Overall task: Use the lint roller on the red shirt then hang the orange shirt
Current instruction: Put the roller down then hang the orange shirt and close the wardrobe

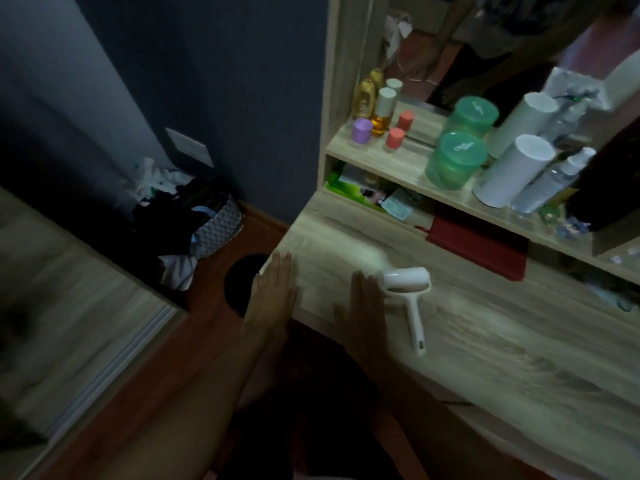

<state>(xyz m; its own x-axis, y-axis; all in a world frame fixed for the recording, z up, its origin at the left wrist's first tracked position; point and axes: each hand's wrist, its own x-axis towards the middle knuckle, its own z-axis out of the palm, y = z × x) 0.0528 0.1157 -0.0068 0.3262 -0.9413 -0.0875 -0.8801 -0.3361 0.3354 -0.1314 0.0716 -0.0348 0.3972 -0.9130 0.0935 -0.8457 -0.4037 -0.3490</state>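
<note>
Two open hands, left hand [273,296] and right hand [363,306] (blurred), beside lint roller [408,282]

A home bedroom, at a dressing table

A light wooden vanity [467,341] is standing against a dark blue wall [225,81], its shelf [398,161] holding toiletry bottles [382,112], green lidded jars [453,161] and white canisters [516,168] before a mirror [485,46]. A basket of crumpled laundry [204,220] is sitting on the reddish floor [249,237] by the corner, and a white lint roller [410,289] is lying on the tabletop.
</note>
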